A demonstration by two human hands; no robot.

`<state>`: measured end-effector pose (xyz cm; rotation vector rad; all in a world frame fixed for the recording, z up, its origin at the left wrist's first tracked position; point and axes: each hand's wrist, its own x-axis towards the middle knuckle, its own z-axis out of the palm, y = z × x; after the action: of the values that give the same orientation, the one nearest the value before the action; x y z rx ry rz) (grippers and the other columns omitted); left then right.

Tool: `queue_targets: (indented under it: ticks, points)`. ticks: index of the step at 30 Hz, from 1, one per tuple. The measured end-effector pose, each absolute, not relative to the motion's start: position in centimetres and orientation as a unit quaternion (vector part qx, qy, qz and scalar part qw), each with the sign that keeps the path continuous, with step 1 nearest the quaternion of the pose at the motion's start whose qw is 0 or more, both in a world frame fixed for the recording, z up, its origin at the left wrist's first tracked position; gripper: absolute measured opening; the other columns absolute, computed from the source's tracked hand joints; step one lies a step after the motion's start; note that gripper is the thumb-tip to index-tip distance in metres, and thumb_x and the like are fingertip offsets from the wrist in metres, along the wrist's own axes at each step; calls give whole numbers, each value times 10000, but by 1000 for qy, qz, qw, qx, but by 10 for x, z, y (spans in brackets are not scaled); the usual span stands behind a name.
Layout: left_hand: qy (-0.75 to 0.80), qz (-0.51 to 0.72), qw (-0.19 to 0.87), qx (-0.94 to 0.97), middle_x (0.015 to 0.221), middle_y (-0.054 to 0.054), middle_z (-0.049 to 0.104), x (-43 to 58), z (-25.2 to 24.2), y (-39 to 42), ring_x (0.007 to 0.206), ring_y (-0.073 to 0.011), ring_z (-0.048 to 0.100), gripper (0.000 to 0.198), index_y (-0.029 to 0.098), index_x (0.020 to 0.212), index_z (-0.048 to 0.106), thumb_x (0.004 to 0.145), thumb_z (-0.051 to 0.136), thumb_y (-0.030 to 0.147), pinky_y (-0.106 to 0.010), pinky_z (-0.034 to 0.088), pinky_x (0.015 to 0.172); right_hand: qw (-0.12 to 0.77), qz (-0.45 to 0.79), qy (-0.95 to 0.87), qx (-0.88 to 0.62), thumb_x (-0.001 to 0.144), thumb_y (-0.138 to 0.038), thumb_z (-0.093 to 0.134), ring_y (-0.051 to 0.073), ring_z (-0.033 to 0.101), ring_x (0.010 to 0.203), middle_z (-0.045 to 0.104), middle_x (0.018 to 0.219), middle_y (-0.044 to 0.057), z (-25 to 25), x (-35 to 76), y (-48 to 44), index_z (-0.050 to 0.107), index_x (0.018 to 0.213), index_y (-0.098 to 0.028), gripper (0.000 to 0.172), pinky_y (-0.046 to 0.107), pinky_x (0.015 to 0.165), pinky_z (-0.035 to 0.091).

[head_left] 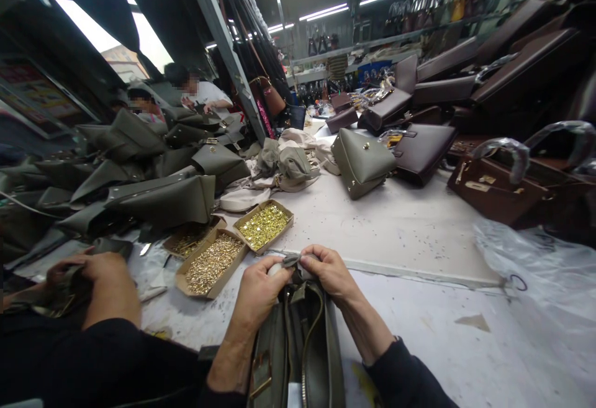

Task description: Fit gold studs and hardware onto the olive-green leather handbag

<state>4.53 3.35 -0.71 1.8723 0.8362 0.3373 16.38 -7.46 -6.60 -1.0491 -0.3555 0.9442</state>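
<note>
Workshop shelving and hanging straps fill the background under strip lights, with two people seated far back at the left. Across the middle runs a white table, scuffed and speckled. A heap of olive bags covers its left side and brown bags with wrapped handles crowd the right. A clear plastic sheet lies near the right edge.

From my remote seat, the piece that matters is the open olive bag standing at the near edge of the table, right under the camera, its zipper running down toward me. Just left of it sit cardboard boxes of gold hardware. Farther left, a co-worker's hand in a dark sleeve rests on another olive piece.

My left hand and right hand meet at the bag's far top end, both closed in a fingertip pinch on a small tab there. Something pale shows under the left thumb, and I cannot tell what it is.

I judge the step in hand to be fine work on that tab at the zipper's end. Whatever follows calls for a steady pinch from both sides, with the bag kept upright and the hardware boxes not nudged.
</note>
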Motion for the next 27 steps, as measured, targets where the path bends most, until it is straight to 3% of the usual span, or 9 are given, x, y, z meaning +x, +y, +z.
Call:
queue_targets:
  ticks: [4, 10, 16, 22, 27]
  points:
    - [328, 125, 536, 768, 775, -26, 739, 46, -12, 38, 705, -167, 627, 315, 133, 909, 775, 720, 744, 383, -231, 476, 648, 745, 451, -154, -467, 542, -574, 904, 95, 485, 532, 619, 619, -38, -69, 167, -74, 665, 778, -170, 525, 230, 535, 344]
    - [307, 99, 583, 745, 825, -24, 756, 43, -7, 42, 718, -163, 637, 327, 136, 943, 777, 676, 757, 323, -230, 492, 673, 747, 438, -154, -476, 555, -571, 892, 99, 498, 536, 626, 630, -31, -70, 165, -71, 668, 779, -166, 514, 233, 547, 362]
    - [330, 91, 570, 747, 792, -14, 755, 43, 0, 39, 666, -162, 630, 370, 136, 964, 776, 644, 741, 317, -237, 485, 633, 746, 412, -167, -496, 639, -499, 843, 115, 511, 579, 633, 659, -32, -70, 162, -71, 683, 804, -173, 399, 243, 577, 382]
    - [368, 135, 526, 755, 775, -29, 754, 41, -9, 37, 708, -189, 651, 439, 124, 961, 766, 658, 778, 441, -255, 498, 654, 737, 385, -208, -515, 724, -372, 779, 123, 521, 666, 629, 715, -41, -64, 161, -77, 685, 840, -183, 241, 246, 641, 405]
    - [371, 142, 547, 737, 874, -61, 783, 39, -10, 47, 825, -226, 686, 466, 119, 975, 773, 637, 798, 438, -277, 527, 738, 710, 450, -258, -476, 666, -222, 759, 136, 566, 749, 656, 824, -47, -53, 162, -85, 634, 940, -202, 302, 249, 703, 428]
